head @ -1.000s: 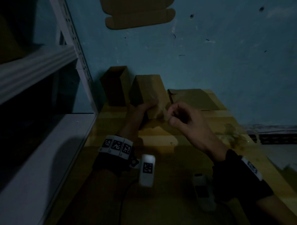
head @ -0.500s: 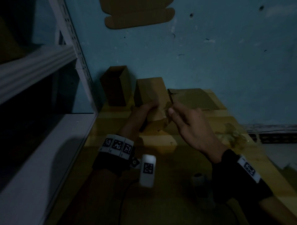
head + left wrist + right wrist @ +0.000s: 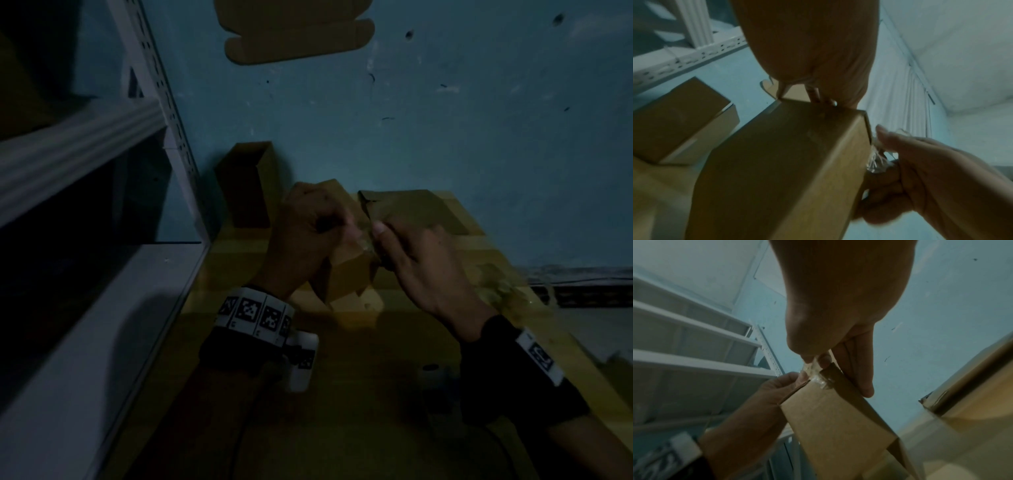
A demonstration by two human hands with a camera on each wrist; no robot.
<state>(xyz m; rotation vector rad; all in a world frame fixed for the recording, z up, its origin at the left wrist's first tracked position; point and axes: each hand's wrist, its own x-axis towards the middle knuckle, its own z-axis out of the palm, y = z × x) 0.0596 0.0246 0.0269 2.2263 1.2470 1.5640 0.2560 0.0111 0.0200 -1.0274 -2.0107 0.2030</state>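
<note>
- A dim, head-height view looks down at two bare hands working over a wooden table (image 3: 342,411) set against a blue wall (image 3: 445,120).
- The left hand (image 3: 305,236) grips a small cardboard box (image 3: 346,270), fingers curled over its upper end.
- The box is held tilted above the table, between the two hands and near the wall.
- The right hand (image 3: 421,267) pinches a strip of clear tape (image 3: 816,378) between thumb and forefinger. Its other fingers lie along the box's side.
- The wrinkled tape is stuck to the box's top corner, just beside the left thumb.
- A second cardboard box (image 3: 246,185) stands upright against the wall, behind the left hand.
- A flatter carton (image 3: 411,209) lies behind the right hand.
- A crumpled wad of tape (image 3: 500,291) sits near the table's right edge.
- A white metal shelf rack (image 3: 102,130) stands to the left of the table.
</note>
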